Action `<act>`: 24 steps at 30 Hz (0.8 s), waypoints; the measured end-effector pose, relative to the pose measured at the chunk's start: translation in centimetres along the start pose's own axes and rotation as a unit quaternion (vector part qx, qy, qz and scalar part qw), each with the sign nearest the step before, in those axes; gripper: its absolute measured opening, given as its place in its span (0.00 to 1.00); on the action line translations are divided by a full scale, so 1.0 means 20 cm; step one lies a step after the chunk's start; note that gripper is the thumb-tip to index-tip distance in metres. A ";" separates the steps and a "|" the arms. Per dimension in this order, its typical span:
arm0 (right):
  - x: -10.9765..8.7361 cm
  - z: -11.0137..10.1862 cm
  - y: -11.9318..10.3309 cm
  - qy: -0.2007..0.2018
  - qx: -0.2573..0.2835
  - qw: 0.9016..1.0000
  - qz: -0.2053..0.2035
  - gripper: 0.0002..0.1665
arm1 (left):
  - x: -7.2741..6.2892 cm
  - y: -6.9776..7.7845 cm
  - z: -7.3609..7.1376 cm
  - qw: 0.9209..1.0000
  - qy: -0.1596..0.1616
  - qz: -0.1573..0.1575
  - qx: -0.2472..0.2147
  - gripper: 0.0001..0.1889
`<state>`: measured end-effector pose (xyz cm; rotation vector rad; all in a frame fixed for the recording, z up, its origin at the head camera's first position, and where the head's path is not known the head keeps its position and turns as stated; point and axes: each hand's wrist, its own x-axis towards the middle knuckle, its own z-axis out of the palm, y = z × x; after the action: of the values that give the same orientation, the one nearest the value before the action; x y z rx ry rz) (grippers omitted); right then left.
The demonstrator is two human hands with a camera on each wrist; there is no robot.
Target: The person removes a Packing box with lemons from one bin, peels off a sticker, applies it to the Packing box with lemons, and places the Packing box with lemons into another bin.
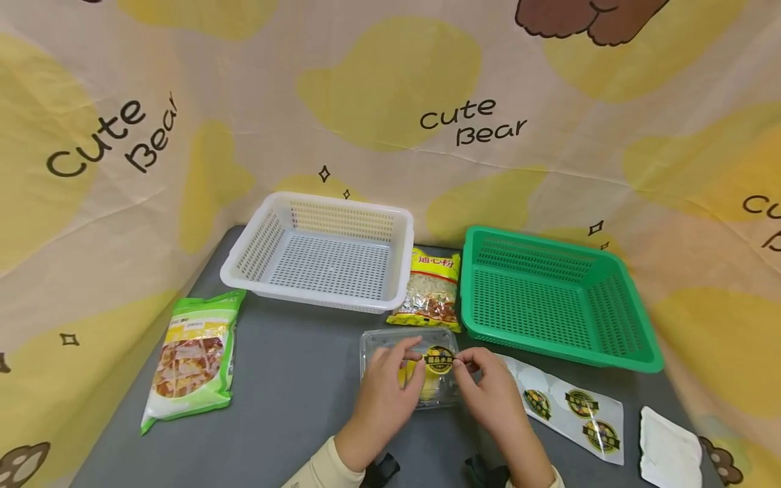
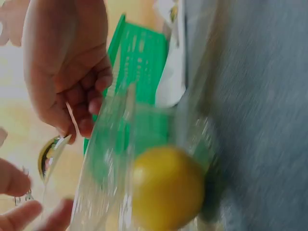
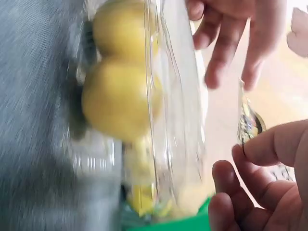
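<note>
My right hand (image 1: 497, 393) pinches the edge of a round black, gold and green sticker (image 1: 439, 360) between thumb and forefinger. The sticker stands edge-on over the lid in the right wrist view. My left hand (image 1: 390, 383) has its fingers spread and loosely bent around the sticker's other edge, fingertips close to it. Beneath both hands sits a clear plastic clamshell box (image 1: 375, 339), lid down. Round yellow fruits (image 3: 120, 98) show through its wall.
Behind the box lies a macaroni bag (image 1: 433, 291), between a white basket (image 1: 329, 298) and a green basket (image 1: 549, 298). A green-and-white food bag (image 1: 192, 359) lies left. A sticker sheet (image 1: 567, 407) and a flat white packet (image 1: 670, 447) are at right.
</note>
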<state>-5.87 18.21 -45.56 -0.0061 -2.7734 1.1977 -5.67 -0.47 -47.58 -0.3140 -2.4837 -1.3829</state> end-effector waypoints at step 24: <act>0.08 0.19 -0.07 0.027 -0.164 0.984 -0.072 0.15 | 0.03 -0.10 -0.03 0.964 0.054 0.134 0.223 0.05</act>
<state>-7.77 14.59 -47.01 0.1274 -2.8322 0.6898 -6.74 -1.98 -48.78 -0.4391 -2.4619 -0.6934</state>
